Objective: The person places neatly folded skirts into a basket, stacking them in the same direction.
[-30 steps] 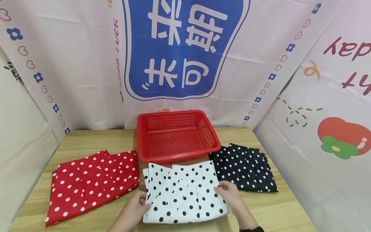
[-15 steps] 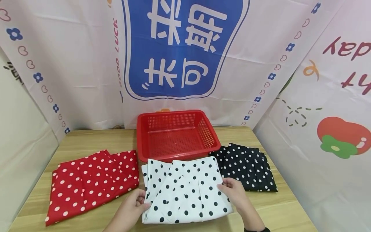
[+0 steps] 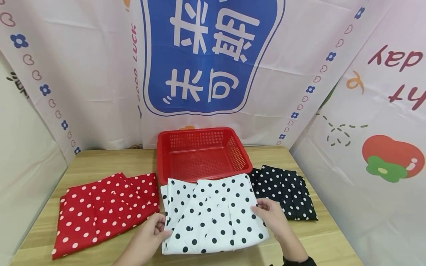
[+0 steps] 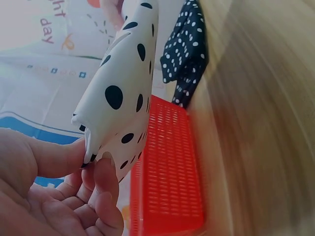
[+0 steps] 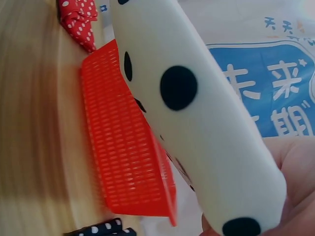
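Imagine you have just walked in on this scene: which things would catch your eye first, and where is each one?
The white cloth with black dots lies at the table's near middle, its sides pinched by the left hand and right hand. Just behind it stands the red basket, with nothing visible inside. A red dotted cloth lies at left, a black dotted cloth at right.

The folded white black-dotted cloth (image 3: 213, 214) now sits higher and farther from the person, its far edge overlapping the near rim of the red basket (image 3: 203, 155). The left hand (image 3: 149, 236) and right hand (image 3: 271, 218), pinching its sides, are raised with it.
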Demonstrator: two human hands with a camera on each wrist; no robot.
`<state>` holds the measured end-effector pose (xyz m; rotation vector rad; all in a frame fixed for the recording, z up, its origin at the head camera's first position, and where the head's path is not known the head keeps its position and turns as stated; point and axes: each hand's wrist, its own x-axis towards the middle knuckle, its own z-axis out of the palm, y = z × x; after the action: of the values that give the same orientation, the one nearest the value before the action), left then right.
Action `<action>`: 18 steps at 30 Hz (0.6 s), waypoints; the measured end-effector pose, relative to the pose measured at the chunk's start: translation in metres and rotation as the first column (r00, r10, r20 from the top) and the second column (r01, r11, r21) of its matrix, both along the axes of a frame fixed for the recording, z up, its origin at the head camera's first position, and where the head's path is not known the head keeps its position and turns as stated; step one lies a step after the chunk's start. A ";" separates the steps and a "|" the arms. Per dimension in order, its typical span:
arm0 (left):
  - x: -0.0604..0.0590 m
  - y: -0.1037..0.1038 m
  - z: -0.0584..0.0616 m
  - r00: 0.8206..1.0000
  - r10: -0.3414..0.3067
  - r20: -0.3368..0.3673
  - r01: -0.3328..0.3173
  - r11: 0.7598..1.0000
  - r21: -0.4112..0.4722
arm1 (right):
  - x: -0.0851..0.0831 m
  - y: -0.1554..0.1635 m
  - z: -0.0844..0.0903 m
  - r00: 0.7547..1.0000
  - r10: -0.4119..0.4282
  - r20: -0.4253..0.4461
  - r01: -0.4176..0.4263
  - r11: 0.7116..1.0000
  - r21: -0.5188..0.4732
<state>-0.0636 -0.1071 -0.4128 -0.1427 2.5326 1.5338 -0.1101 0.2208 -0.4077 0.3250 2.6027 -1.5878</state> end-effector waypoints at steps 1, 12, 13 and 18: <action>0.000 0.000 0.002 1.000 0.001 -0.011 -0.001 1.000 -0.002 | 0.000 0.000 0.003 1.000 0.003 -0.003 -0.003 1.000 0.006; -0.003 -0.003 0.021 1.000 -0.006 -0.026 0.005 0.999 -0.034 | -0.002 -0.002 0.021 1.000 0.018 -0.014 -0.018 1.000 0.016; -0.003 -0.004 0.022 1.000 -0.006 -0.024 0.005 0.999 -0.034 | -0.003 -0.002 0.021 1.000 0.017 -0.015 -0.017 1.000 0.017; -0.009 -0.007 0.024 0.999 -0.012 -0.044 0.010 0.998 -0.061 | -0.006 -0.005 0.022 1.000 0.017 -0.026 -0.017 1.000 0.002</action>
<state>-0.0722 -0.1139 -0.3892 -0.1036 2.6116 1.4725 -0.1161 0.2157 -0.3855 0.2833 2.6188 -1.5957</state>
